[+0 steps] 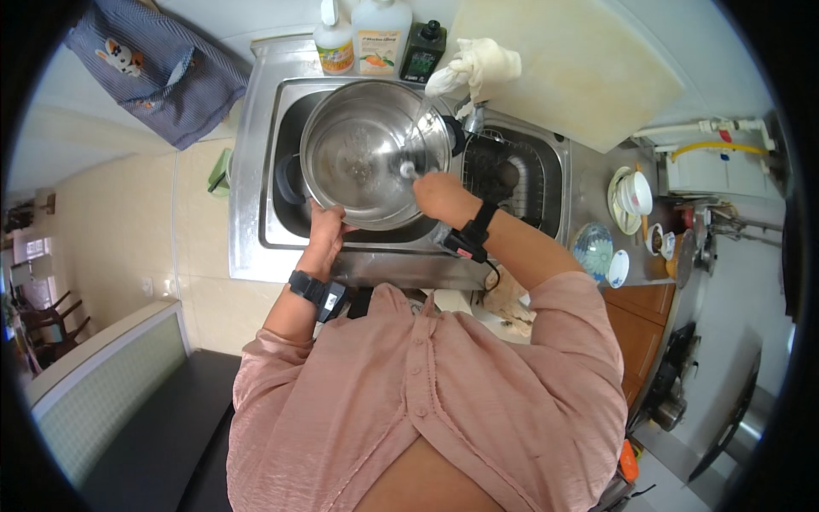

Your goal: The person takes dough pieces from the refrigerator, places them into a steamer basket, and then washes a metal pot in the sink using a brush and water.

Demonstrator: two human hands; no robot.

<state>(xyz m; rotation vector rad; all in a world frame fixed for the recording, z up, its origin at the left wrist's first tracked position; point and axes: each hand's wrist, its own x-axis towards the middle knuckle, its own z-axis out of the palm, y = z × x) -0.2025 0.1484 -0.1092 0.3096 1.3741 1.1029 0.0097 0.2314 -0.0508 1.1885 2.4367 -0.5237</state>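
Note:
A large stainless steel pot [358, 147] with dark side handles sits tilted in the left basin of a steel double sink [246, 211]. My left hand [327, 225] grips the pot's near left rim. Inside the pot's right side, my right hand [441, 195] is closed around the handle of a utensil with a pale round end [407, 169]; its kind is unclear. Water runs into the pot from a faucet [475, 118] whose spout is wrapped in a pale cloth [486, 63]. My fingers' undersides are hidden.
Behind the sink stand a pump bottle [334, 48], a large jug [381, 41] and a dark bottle [423, 52]. A wire rack [540, 173] lies in the right basin. Stacked bowls [635, 193] and a patterned bowl [592, 249] are on the right counter. A blue striped cloth [160, 77] hangs upper left.

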